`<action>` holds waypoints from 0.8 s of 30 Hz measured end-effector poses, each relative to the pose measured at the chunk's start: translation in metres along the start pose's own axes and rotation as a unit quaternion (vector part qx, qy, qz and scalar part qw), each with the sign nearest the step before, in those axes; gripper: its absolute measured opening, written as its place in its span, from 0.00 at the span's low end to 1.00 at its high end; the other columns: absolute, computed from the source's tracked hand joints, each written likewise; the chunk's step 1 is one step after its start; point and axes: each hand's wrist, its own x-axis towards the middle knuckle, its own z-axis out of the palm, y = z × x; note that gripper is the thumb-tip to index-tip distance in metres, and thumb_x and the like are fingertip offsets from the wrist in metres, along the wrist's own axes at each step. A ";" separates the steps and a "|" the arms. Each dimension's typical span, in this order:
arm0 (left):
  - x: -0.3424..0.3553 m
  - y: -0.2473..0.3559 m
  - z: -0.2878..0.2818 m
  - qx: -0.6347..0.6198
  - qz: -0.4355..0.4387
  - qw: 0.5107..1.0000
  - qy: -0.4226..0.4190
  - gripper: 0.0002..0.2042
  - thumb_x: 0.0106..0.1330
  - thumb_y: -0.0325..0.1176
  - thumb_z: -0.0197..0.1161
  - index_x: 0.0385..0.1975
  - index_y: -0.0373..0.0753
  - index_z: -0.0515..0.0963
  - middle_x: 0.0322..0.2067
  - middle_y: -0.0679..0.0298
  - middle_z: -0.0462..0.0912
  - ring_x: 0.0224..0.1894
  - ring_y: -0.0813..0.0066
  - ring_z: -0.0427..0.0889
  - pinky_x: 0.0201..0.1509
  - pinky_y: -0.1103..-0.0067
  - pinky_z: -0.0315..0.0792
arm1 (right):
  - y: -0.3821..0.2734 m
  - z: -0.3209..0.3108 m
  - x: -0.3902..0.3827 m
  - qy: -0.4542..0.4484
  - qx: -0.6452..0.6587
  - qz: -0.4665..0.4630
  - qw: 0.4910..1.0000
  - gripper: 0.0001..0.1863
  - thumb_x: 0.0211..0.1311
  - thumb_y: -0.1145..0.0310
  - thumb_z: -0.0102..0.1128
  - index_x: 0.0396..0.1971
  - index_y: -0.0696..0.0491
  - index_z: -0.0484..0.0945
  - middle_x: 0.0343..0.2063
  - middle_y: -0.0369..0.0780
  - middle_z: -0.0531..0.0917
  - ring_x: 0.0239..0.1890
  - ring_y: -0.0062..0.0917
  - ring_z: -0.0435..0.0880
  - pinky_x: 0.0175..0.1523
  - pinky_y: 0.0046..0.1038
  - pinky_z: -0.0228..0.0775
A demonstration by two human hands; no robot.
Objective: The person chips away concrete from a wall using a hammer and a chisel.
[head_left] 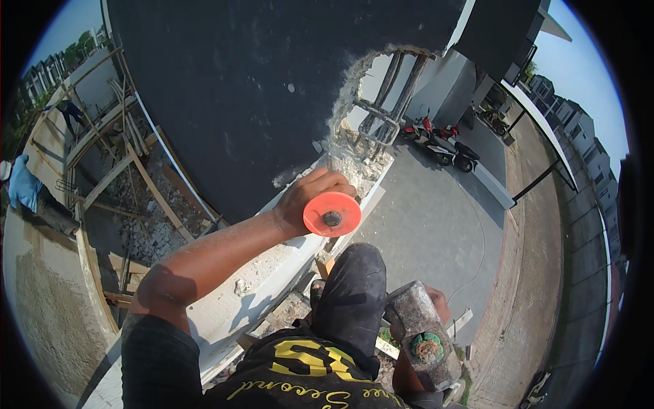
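While the chisel stands at the broken concrete, the hammer hangs low to the right

Because the chisel's red guard and dark striking end face upward, its tip is hidden beneath the left hand. The left fingers are curled tightly around the shank. Well apart from it, beside the bent knee, the right hand appears closed around the hammer's handle, though the hammer's head masks most of that grip. To strike well, I would seat the tip firmly, leave the knuckles below the guard and swing square along the shank; a glancing blow could reach the wrist. The left arm comes from the lower left, elbow bent, forearm slanting over the pale ledge; the right arm is tucked low, mostly hidden by the hammer. Beyond, reinforcing bars cross the gap in the dark wall.
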 end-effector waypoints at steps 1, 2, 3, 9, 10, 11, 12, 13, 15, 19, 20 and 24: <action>-0.001 -0.001 0.001 0.002 0.000 1.000 0.003 0.11 0.50 0.27 0.68 0.34 0.41 0.78 0.33 0.64 0.80 0.34 0.66 0.79 0.36 0.74 0.75 | -0.004 0.001 0.005 -0.037 -0.027 -0.023 0.999 0.12 0.41 0.65 0.64 0.22 0.53 0.71 0.15 0.38 0.76 0.16 0.29 0.79 0.21 0.26 0.67; -0.002 0.000 0.005 -0.002 0.014 1.000 0.009 0.11 0.50 0.27 0.68 0.34 0.41 0.78 0.33 0.64 0.79 0.34 0.66 0.79 0.36 0.74 0.74 | -0.005 0.005 0.003 -0.027 -0.008 -0.010 1.000 0.12 0.40 0.65 0.64 0.22 0.53 0.70 0.14 0.37 0.76 0.16 0.30 0.79 0.21 0.27 0.67; -0.002 0.001 0.008 -0.007 0.026 1.000 0.014 0.11 0.51 0.27 0.68 0.34 0.41 0.78 0.33 0.64 0.79 0.34 0.66 0.78 0.36 0.75 0.74 | -0.006 0.007 0.006 -0.027 -0.007 -0.019 0.999 0.13 0.41 0.65 0.64 0.22 0.53 0.70 0.14 0.37 0.75 0.16 0.30 0.78 0.21 0.27 0.67; -0.006 -0.003 0.009 -0.002 0.007 1.000 0.011 0.10 0.52 0.26 0.68 0.34 0.42 0.77 0.32 0.65 0.78 0.35 0.67 0.78 0.39 0.75 0.74 | -0.013 0.008 0.019 -0.045 -0.018 -0.058 0.997 0.16 0.54 0.63 0.66 0.27 0.55 0.68 0.14 0.37 0.72 0.14 0.27 0.75 0.19 0.27 0.64; -0.007 -0.003 0.009 0.009 0.002 1.000 0.020 0.10 0.53 0.26 0.67 0.35 0.43 0.77 0.33 0.65 0.78 0.35 0.67 0.78 0.40 0.75 0.73 | -0.014 0.008 0.021 -0.056 -0.025 -0.057 0.996 0.16 0.55 0.63 0.66 0.28 0.55 0.67 0.14 0.37 0.72 0.14 0.27 0.75 0.19 0.27 0.64; -0.007 -0.003 0.008 0.007 0.002 1.000 0.021 0.10 0.53 0.26 0.67 0.35 0.43 0.77 0.33 0.65 0.78 0.35 0.67 0.78 0.40 0.75 0.73 | -0.015 0.008 0.022 -0.066 -0.034 -0.056 0.996 0.16 0.56 0.62 0.66 0.28 0.55 0.67 0.14 0.37 0.72 0.14 0.27 0.74 0.19 0.27 0.63; -0.007 -0.002 0.007 0.002 -0.009 1.000 0.019 0.10 0.53 0.27 0.67 0.34 0.43 0.77 0.33 0.66 0.79 0.35 0.67 0.78 0.40 0.75 0.73 | -0.016 0.008 0.023 -0.070 -0.043 -0.061 0.995 0.16 0.56 0.62 0.66 0.28 0.55 0.67 0.14 0.37 0.72 0.14 0.27 0.74 0.19 0.27 0.63; -0.007 -0.002 0.007 -0.004 -0.020 1.000 0.018 0.10 0.53 0.27 0.67 0.34 0.44 0.77 0.33 0.66 0.79 0.35 0.67 0.78 0.40 0.75 0.73 | -0.016 0.010 0.023 -0.071 -0.050 -0.064 0.994 0.16 0.55 0.62 0.66 0.28 0.55 0.67 0.15 0.38 0.72 0.13 0.27 0.73 0.19 0.27 0.62; -0.009 -0.004 0.007 -0.004 -0.016 1.000 0.024 0.10 0.54 0.27 0.67 0.34 0.43 0.77 0.34 0.66 0.79 0.36 0.67 0.78 0.40 0.75 0.73 | -0.013 0.019 0.020 -0.055 -0.017 -0.077 0.995 0.17 0.55 0.62 0.66 0.28 0.55 0.68 0.15 0.38 0.72 0.13 0.28 0.72 0.18 0.28 0.61; -0.009 -0.003 0.002 -0.021 -0.033 0.997 0.061 0.10 0.54 0.27 0.67 0.35 0.43 0.77 0.35 0.67 0.80 0.36 0.67 0.78 0.40 0.75 0.73 | -0.014 0.021 0.026 -0.075 -0.005 -0.120 0.990 0.16 0.47 0.69 0.68 0.27 0.55 0.67 0.14 0.39 0.74 0.13 0.28 0.74 0.18 0.26 0.64; -0.011 -0.004 0.003 -0.020 -0.032 0.997 0.063 0.10 0.54 0.27 0.67 0.35 0.43 0.77 0.35 0.67 0.80 0.36 0.67 0.78 0.40 0.75 0.73 | -0.020 0.023 0.028 -0.066 -0.039 -0.134 0.988 0.14 0.49 0.69 0.66 0.27 0.55 0.67 0.14 0.37 0.74 0.13 0.27 0.74 0.18 0.26 0.63; -0.008 0.004 0.007 -0.003 -0.018 0.999 0.034 0.10 0.54 0.28 0.67 0.36 0.42 0.77 0.35 0.66 0.80 0.36 0.66 0.78 0.41 0.74 0.73 | -0.011 0.035 0.009 -0.049 -0.067 -0.153 0.985 0.14 0.46 0.73 0.66 0.29 0.56 0.68 0.13 0.38 0.73 0.13 0.32 0.74 0.20 0.32 0.63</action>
